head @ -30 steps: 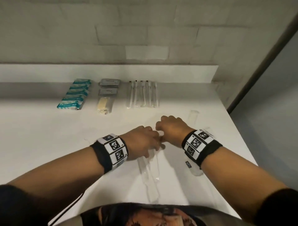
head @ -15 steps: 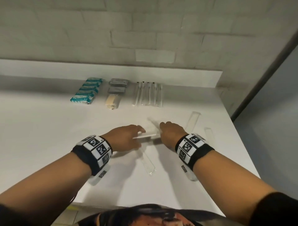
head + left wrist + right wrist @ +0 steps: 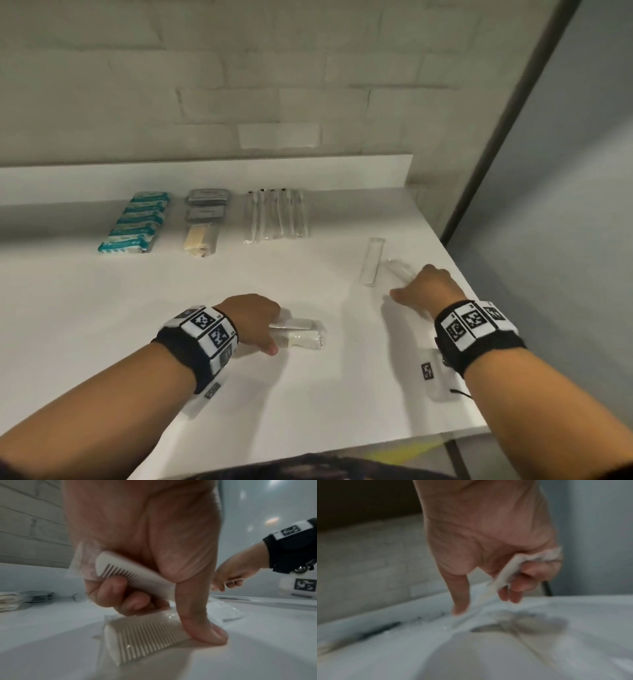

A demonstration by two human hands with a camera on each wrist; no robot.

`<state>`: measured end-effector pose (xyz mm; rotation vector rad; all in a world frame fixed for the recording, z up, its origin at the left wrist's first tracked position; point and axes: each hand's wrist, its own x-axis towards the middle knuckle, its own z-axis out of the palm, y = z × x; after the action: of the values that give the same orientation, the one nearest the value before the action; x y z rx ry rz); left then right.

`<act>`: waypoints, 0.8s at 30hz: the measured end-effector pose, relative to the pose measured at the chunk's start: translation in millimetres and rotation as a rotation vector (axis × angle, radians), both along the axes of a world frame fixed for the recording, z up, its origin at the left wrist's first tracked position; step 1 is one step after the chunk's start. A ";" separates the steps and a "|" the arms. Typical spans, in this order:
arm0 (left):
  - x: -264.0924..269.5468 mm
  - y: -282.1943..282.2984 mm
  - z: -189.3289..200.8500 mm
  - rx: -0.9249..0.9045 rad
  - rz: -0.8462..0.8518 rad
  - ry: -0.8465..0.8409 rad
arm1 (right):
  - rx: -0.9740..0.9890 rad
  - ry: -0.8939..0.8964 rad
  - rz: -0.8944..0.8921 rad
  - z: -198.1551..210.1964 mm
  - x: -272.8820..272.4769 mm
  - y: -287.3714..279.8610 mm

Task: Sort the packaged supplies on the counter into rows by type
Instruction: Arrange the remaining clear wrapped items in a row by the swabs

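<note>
Left fingers (image 3: 109, 589) gripping comb (image 3: 133, 574), right fingers (image 3: 522, 582) pinching packet (image 3: 506, 572), hands now apart.

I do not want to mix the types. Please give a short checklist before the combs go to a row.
1. Left hand grips one packaged comb: ok.
2. Second comb pinned on the counter by the thumb: ok.
3. Right hand holds a clear packet; its type: cannot tell.
4. Blue packs in a row: ok.
5. Toothbrushes in a row: ok.
6. Loose clear packet sorted: not ok.
</note>
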<state>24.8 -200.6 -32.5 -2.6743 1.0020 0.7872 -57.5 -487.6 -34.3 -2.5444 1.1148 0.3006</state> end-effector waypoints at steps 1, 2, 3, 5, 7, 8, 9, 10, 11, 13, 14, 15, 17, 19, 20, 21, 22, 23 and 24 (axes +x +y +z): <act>0.8 -1.0 0.4 0.002 -0.013 0.001 | 0.009 0.062 -0.010 -2.5 -5.1 -0.9; 0.6 -1.0 0.7 0.002 -0.019 0.002 | 0.007 0.154 0.024 -3.2 -6.6 0.4; 0.7 -0.8 0.9 -0.004 -0.032 -0.001 | -0.001 0.233 0.094 -2.9 -7.1 4.2; -0.1 -0.2 0.8 -0.009 -0.046 -0.001 | -0.020 0.307 0.150 -1.4 -3.7 12.5; 0.0 2.0 1.0 -0.023 -0.052 0.006 | -0.089 0.338 0.223 1.4 0.3 22.7; 0.6 3.8 1.4 -0.032 -0.056 0.014 | -0.101 0.344 0.248 -1.9 4.4 23.9; 0.7 4.9 1.1 -0.043 -0.053 0.026 | -0.107 0.304 0.260 -3.8 6.3 23.4; 0.9 6.3 0.6 -0.067 -0.042 0.039 | -0.074 0.244 0.209 -5.4 11.2 23.1; 2.5 9.3 -0.4 -0.111 -0.011 0.046 | 0.024 0.116 0.125 -5.6 16.2 23.1; 6.2 16.6 -3.7 -0.265 0.120 0.062 | 0.144 -0.072 -0.020 -9.4 34.8 20.3; 8.3 19.9 -5.3 -0.364 0.199 0.083 | 0.136 -0.089 -0.042 -9.0 44.9 19.2; 10.0 23.4 -6.4 -0.458 0.275 0.114 | 0.136 -0.067 -0.022 -5.2 54.7 21.1; 10.3 29.9 -4.9 -0.594 0.357 0.167 | 0.088 0.040 0.019 -1.3 74.0 30.4; 8.2 34.5 -2.2 -0.666 0.385 0.183 | 0.016 0.161 0.100 -1.2 91.2 36.2; 7.4 36.5 -1.8 -0.687 0.389 0.178 | -0.013 0.197 0.144 -12.7 101.0 33.0; 7.7 38.9 -1.1 -0.695 0.397 0.167 | -0.066 0.237 0.195 -32.1 117.2 23.4; 7.5 41.2 -1.7 -0.708 0.404 0.160 | -0.096 0.297 0.206 -49.8 128.2 14.9; 8.5 44.1 -2.3 -0.722 0.419 0.155 | -0.112 0.299 0.186 -81.9 151.2 -5.0; 8.5 46.3 -2.7 -0.740 0.436 0.154 | -0.121 0.310 0.175 -108.0 170.0 -24.3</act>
<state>33.3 -154.3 -35.2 -3.6034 0.8702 0.8233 112.5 -511.9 -142.2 -2.7765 1.0403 0.7128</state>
